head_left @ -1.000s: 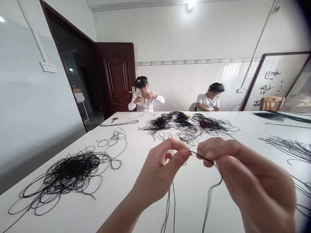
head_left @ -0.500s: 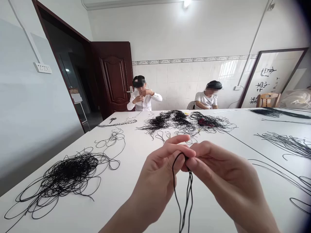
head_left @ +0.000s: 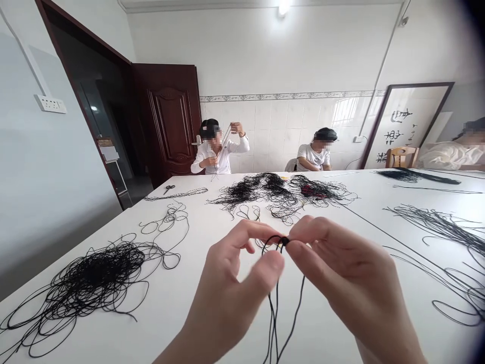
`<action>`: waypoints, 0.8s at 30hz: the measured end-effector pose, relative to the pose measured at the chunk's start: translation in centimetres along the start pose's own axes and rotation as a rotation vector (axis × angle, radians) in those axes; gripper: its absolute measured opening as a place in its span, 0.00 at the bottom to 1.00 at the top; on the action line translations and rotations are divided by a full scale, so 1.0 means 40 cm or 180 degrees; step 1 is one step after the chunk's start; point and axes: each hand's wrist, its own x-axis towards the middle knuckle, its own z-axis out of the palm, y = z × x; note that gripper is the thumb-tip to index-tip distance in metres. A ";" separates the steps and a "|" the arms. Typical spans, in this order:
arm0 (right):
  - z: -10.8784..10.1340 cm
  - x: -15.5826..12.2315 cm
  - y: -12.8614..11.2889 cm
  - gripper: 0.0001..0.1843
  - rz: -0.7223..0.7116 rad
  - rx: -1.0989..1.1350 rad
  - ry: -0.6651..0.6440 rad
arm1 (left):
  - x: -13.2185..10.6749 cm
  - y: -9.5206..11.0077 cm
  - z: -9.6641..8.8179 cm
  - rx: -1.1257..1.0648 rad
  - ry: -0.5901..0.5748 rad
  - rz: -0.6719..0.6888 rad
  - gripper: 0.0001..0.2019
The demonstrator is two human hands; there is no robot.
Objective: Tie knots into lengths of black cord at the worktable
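A thin black cord [head_left: 276, 313] hangs in several strands in front of me, gathered at a small dark knot [head_left: 284, 241] with a loop to its left. My right hand [head_left: 341, 273] pinches the cord at the knot between thumb and index finger; its other fingers are curled behind. My left hand [head_left: 235, 278] is just to the left, thumb and index finger apart. The left index fingertip reaches behind the loop close to the knot, and whether it touches is unclear. In front of some strands lies the left thumb. The cord's lower ends run out of view.
On the white table [head_left: 170, 313] lie a tangled black cord heap [head_left: 98, 273], several cord bundles [head_left: 273, 189], scissors [head_left: 168, 189] and loose cords [head_left: 443, 222] at right. Across it sit a person [head_left: 217, 151] stretching cord and another person [head_left: 315, 154]. A third person [head_left: 454, 151] is at right.
My left thumb and index finger have spread from their pinch, baring the knot. My right hand keeps its pinch. The person opposite at left has raised a hand, and the view has turned slightly right.
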 end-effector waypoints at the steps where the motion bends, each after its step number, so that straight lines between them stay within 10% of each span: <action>1: 0.000 0.000 0.000 0.09 0.0001 -0.0031 0.0018 | -0.001 0.002 -0.001 0.0136 0.0072 0.0057 0.05; 14: 0.002 -0.005 -0.005 0.09 -0.0144 -0.0271 0.0087 | -0.010 0.008 -0.007 0.0817 0.0453 0.0698 0.09; 24: 0.003 -0.006 0.004 0.10 -0.0096 -0.0299 0.0207 | -0.007 0.014 -0.011 0.0474 0.0187 0.0402 0.05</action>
